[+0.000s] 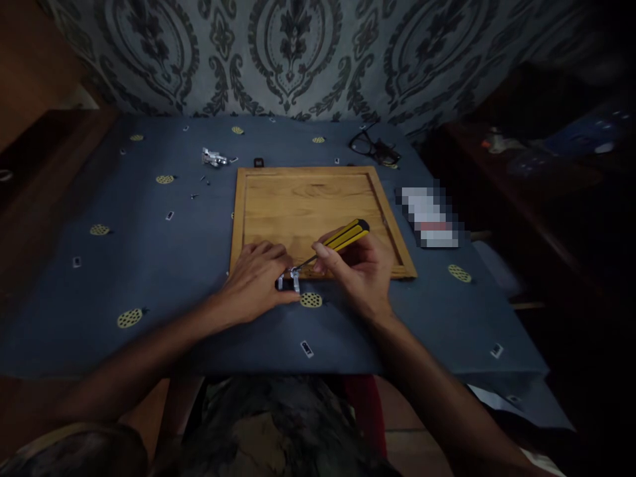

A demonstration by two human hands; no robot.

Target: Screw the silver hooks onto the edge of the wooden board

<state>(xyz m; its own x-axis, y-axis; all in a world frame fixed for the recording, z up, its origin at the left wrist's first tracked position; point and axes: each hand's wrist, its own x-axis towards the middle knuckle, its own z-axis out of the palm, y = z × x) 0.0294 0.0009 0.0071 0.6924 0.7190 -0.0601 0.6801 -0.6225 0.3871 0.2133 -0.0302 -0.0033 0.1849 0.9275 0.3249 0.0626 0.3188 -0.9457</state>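
Observation:
A wooden cabinet door with a raised frame lies flat on the table. At its near edge sits a metal hinge, part of it overhanging the edge. My left hand is closed around the hinge, fingers on the door and thumb below. In my right hand is a screwdriver with a yellow and black handle, tilted down to the left. Its tip meets the hinge beside my left fingers; whether a screw is under it is hidden.
A second metal hinge lies at the back left, with several small screws near it. Eyeglasses rest behind the door. A blurred-out flat object lies to its right. A patterned blue cloth covers the table.

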